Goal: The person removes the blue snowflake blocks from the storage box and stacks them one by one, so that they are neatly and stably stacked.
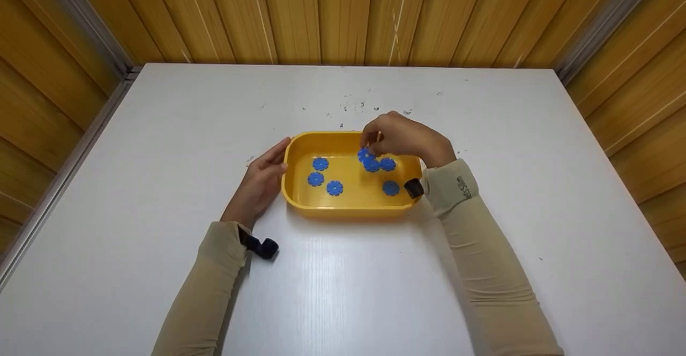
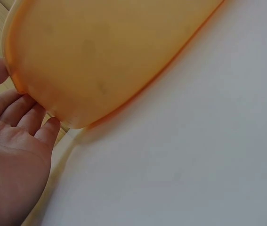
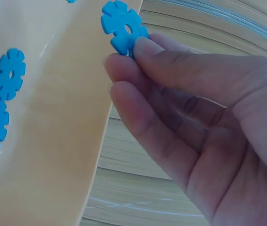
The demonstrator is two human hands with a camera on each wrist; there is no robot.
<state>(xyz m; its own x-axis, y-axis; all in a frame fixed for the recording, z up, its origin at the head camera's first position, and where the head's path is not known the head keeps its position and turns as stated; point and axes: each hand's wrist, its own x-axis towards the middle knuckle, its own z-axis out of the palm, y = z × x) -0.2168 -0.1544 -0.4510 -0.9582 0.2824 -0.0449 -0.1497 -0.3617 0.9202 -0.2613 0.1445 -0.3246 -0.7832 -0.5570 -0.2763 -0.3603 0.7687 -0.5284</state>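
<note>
A yellow plastic tub (image 1: 351,212) with rounded corners stands on the white table. At its left end my left hand (image 1: 257,184) holds the tub, thumb at the rim and fingertips against the outer wall, as the left wrist view shows. My right hand (image 1: 404,137) is over the tub's far right part, pinching a blue notched snowflake disc (image 3: 117,21) between thumb and fingers. Under the held disc, two more blue discs (image 1: 387,164) lie close together on the tub floor. A single disc (image 1: 390,188) is near the right end, and three discs (image 1: 315,178) lie toward the left.
The white table (image 1: 343,291) extends around the tub on all sides. Yellow wood-look panels (image 1: 343,18) rise behind it and at both sides. A black wrist strap (image 1: 262,246) sticks out from the left sleeve, close to the table.
</note>
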